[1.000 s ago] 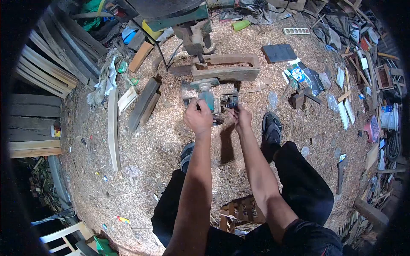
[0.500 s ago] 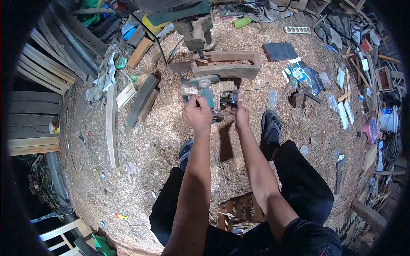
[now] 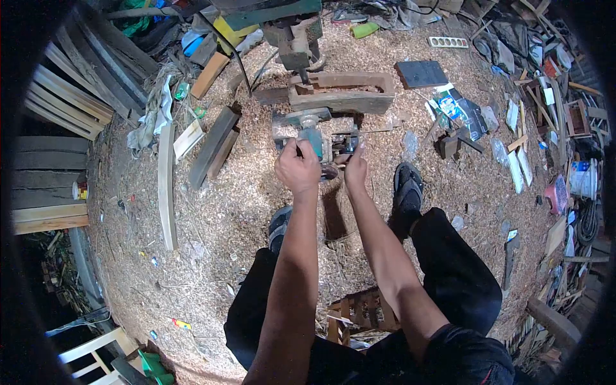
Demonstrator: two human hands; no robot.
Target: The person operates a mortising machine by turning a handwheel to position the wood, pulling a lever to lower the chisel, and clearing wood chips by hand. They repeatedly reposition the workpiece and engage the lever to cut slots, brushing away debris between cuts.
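Observation:
In front of me stands a machine with a green head [image 3: 273, 16] and a bit [image 3: 303, 78] pointing down. A wooden block [image 3: 343, 104] with a long hollow cut in it sits under the bit; wood chips lie in the hollow. On my side of the block is the machine's metal base [image 3: 310, 140], partly green. My left hand [image 3: 299, 168] is closed at the base's near left side; the handle-like part in its grip is mostly hidden. My right hand [image 3: 355, 170] has its fingers curled around a dark crank handle [image 3: 350, 144], thumb pointing up. A dark round wheel [image 3: 328, 172] shows between the hands.
Wood chips cover the ground. Several timber pieces [image 3: 215, 146] lie to the left, and a dark flat board [image 3: 421, 74] lies at the far right. A white power strip [image 3: 448, 42] is beyond it. My sandalled feet [image 3: 409, 187] flank the machine base.
My right hand has shifted slightly up and left, and its fingers are now closer around the dark handle. My left hand stays in nearly the same place.

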